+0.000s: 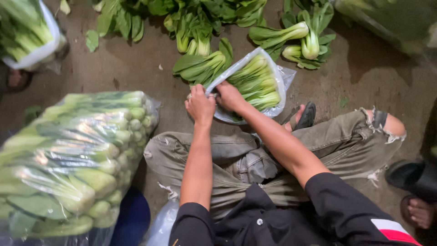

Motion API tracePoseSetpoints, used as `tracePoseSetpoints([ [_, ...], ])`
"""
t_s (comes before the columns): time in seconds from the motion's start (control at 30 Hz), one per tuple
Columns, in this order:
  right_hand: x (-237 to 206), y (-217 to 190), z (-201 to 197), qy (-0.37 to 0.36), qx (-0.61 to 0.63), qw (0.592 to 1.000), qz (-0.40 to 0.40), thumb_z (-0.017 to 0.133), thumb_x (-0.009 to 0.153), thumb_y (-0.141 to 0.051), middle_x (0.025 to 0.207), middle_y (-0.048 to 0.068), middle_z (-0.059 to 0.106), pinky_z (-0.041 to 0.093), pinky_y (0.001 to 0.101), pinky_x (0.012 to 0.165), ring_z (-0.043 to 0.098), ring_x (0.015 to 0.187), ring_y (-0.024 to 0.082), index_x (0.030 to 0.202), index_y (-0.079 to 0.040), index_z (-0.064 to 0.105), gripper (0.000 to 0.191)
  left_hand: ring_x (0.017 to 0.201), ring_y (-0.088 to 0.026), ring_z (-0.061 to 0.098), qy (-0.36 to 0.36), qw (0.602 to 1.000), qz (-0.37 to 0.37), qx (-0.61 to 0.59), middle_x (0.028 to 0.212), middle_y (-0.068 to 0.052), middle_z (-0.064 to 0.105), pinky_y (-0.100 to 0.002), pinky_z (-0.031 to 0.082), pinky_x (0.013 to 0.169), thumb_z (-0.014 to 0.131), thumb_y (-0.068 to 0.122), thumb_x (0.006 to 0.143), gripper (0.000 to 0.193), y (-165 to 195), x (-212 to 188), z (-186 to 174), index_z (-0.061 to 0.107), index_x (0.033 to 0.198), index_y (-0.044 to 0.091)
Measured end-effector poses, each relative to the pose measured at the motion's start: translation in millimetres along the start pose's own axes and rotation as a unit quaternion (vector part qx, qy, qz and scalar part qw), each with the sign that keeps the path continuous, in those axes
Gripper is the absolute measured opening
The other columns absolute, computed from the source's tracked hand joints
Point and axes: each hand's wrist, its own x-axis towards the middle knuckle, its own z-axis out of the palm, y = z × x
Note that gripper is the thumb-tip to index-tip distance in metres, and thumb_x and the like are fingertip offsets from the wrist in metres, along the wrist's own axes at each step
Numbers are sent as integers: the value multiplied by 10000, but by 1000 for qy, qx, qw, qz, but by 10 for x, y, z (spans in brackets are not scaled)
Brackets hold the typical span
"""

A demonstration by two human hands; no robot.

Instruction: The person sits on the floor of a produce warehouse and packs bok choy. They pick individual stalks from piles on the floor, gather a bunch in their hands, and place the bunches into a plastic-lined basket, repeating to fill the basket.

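My left hand (199,105) and my right hand (229,96) both grip the near edge of a clear plastic bag (277,77) lying on the ground in front of my knees. The bag holds several heads of green bok choy (256,82), stems toward the far right. The two hands sit close together at the bag's open mouth, fingers closed on the plastic. A loose bunch of bok choy (202,66) lies just beyond the hands, touching the bag's left side.
A large clear sack of packed bok choy (77,155) stands at my left. More loose bok choy (302,38) lies on the dirt floor ahead. Another filled bag (27,34) sits at top left. Someone else's sandalled foot (416,207) is at the right edge.
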Motion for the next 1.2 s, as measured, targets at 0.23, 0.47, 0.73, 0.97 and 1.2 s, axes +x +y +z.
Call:
tracePoseSetpoints([
  [0.23, -569, -166, 67, 5, -21, 995, -94, 602, 920, -105, 1212, 226, 632, 493, 479, 974, 607, 1136, 429, 1188, -10, 631, 286, 1164, -360, 610, 221, 906, 362, -8, 1207, -144, 654, -476, 453, 960, 684, 86, 806, 154, 212, 17, -132, 644, 940, 150],
  [0.47, -704, -128, 188, 0, -181, 973, -146, 624, 820, -168, 1075, 173, 662, 472, 480, 894, 604, 1068, 359, 1013, -46, 690, 238, 1040, -365, 652, -44, 954, 295, 6, 1113, -148, 695, -480, 522, 892, 611, 64, 942, 151, 345, 235, 291, 667, 1082, 85],
  [0.73, -675, -207, -11, 75, -128, 975, -164, 680, 862, -193, 1016, 168, 643, 474, 458, 919, 588, 990, 353, 957, -22, 668, 196, 1118, -349, 621, 164, 902, 381, 123, 1136, -148, 637, -443, 512, 961, 629, 33, 835, 179, 85, 536, 559, 643, 1013, 41],
  [0.97, -658, -163, -926, -22, -187, 956, -224, 845, 615, -177, 1371, 78, 603, 373, 575, 1136, 519, 1354, 324, 1239, -181, 675, 647, 1040, -342, 611, 66, 844, 511, 150, 1091, -138, 619, -431, 506, 899, 658, 44, 783, 185, -113, 799, 279, 639, 966, 68],
  [1.2, -633, 83, -1891, -51, -206, 975, -63, 935, 677, -327, 1545, 148, 462, 237, 649, 1142, 365, 1457, 383, 1468, -141, 529, 908, 980, -345, 635, 10, 876, 482, -29, 1045, -105, 650, -440, 510, 855, 700, 26, 863, 122, -90, 561, -193, 642, 955, 82],
])
